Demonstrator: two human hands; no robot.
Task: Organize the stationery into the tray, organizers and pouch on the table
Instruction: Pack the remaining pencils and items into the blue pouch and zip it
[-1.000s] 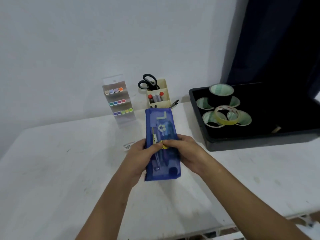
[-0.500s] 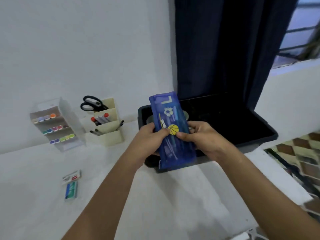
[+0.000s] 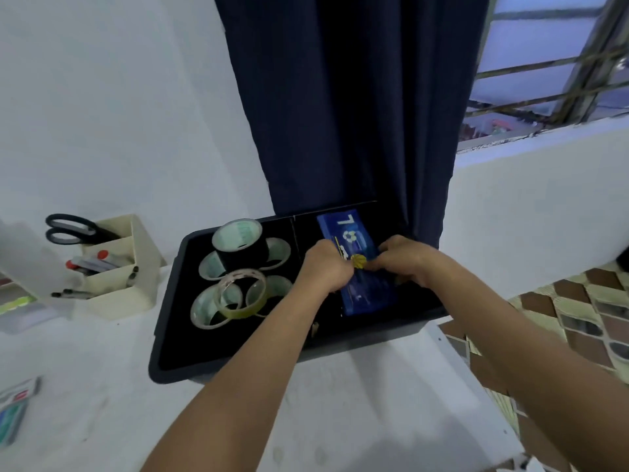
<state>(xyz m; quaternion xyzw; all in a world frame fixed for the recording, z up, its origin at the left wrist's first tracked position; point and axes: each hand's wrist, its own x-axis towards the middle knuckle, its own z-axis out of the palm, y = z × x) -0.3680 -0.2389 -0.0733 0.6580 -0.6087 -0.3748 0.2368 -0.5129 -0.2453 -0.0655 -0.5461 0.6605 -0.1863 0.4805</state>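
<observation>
Over black tray [image 3: 170, 335], both hands grip translucent blue pouch [image 3: 366, 291].

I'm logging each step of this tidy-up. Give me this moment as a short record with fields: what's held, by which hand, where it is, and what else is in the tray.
held item: blue pouch
left hand: grips the pouch's left edge
right hand: grips the pouch's right edge
pouch position: over the right part of the black tray; whether it rests on the floor cannot be told
tray, left part: black tape roll and clear tape roll stacked on other rolls
beside tray: beige organizer with scissors
</observation>
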